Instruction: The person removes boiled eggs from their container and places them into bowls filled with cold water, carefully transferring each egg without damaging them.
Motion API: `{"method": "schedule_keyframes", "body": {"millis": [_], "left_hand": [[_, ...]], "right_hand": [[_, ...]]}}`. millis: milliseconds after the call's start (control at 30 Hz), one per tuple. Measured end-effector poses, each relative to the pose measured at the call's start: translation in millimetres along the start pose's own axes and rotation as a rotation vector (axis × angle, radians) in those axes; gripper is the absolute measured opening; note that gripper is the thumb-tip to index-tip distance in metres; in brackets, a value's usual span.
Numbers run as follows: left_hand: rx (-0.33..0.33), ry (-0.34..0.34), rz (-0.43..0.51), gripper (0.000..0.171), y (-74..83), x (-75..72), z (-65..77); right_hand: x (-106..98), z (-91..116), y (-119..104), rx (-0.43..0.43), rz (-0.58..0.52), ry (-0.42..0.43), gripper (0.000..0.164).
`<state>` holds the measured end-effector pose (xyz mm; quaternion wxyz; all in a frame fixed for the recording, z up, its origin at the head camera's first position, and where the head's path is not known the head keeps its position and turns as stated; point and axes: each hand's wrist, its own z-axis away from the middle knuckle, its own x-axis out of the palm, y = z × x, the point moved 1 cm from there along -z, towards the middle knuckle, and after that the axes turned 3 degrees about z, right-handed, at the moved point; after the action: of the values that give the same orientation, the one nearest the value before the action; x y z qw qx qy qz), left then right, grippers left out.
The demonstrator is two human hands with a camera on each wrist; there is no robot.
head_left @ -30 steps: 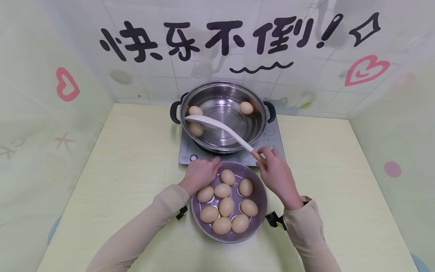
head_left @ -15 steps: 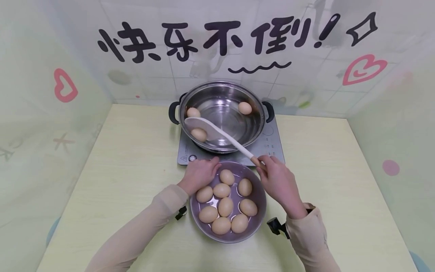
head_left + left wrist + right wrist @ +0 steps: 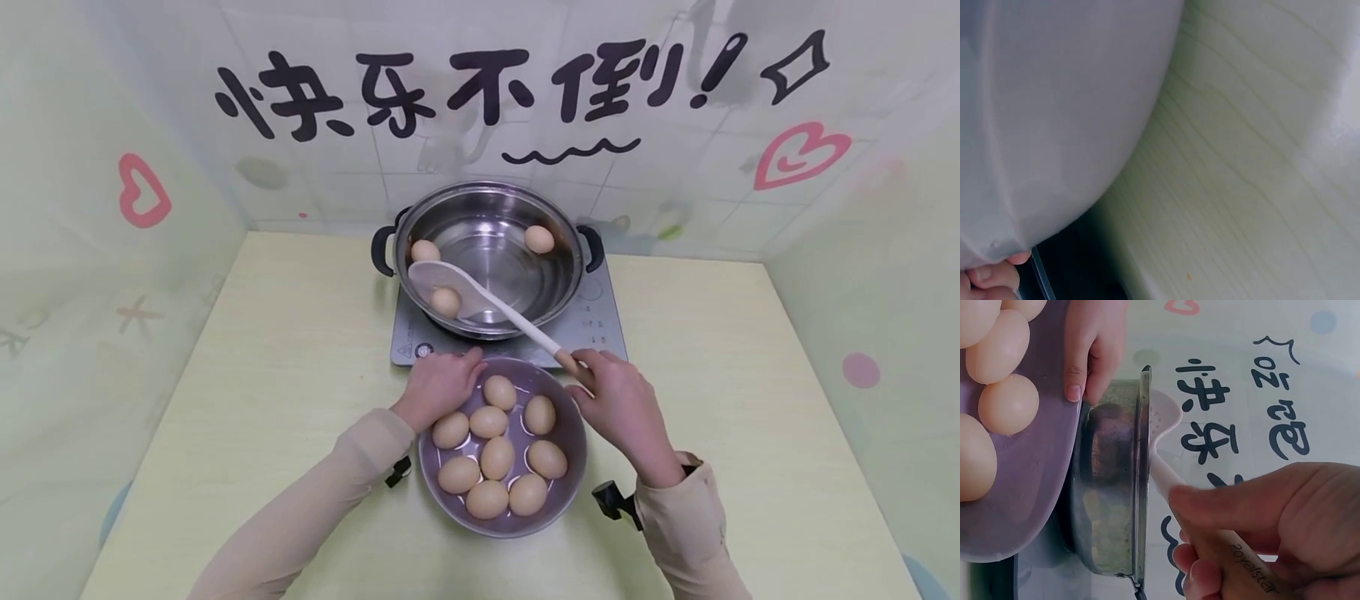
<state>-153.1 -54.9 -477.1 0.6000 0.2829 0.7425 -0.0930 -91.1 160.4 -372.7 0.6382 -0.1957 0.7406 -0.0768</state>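
Note:
My right hand (image 3: 618,408) grips the wooden handle of a white slotted spoon (image 3: 517,317); small holes show in its head in the right wrist view. The spoon's head reaches into the near left of a steel pot (image 3: 525,300), with an egg (image 3: 446,302) at its bowl. Two more eggs lie in the pot, one at the left (image 3: 425,252) and one at the right (image 3: 539,239). My left hand (image 3: 441,385) holds the far left rim of a purple bowl (image 3: 573,467), its thumb on the rim and fingertips at the underside. Several eggs (image 3: 497,457) lie in the bowl.
The pot stands on a grey induction cooker (image 3: 607,325), close to the back wall with black lettering. Its black side handles (image 3: 592,247) stick out left and right. The bowl stands on the pale wooden table (image 3: 300,350), just in front of the cooker.
My right hand has drawn back slightly toward me and to the right with the spoon. The egg at its head has moved right and nearer. My left hand stays on the bowl.

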Motion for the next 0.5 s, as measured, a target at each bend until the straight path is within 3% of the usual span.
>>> {"method": "schedule_keyframes", "body": {"millis": [133, 233, 500], "left_hand": [[0.007, 0.004, -0.001, 0.022, 0.2, -0.3, 0.2], [0.008, -0.001, -0.009, 0.022, 0.0, -0.4, 0.2], [0.010, -0.008, -0.024, 0.021, -0.9, -0.8, 0.2]], "right_hand": [[-2, 1, 3, 0.000, 0.002, -0.004, 0.025], [-5, 1, 5, -0.016, 0.009, -0.006, 0.016], [-15, -1, 10, -0.041, -0.004, -0.122, 0.011]]}}
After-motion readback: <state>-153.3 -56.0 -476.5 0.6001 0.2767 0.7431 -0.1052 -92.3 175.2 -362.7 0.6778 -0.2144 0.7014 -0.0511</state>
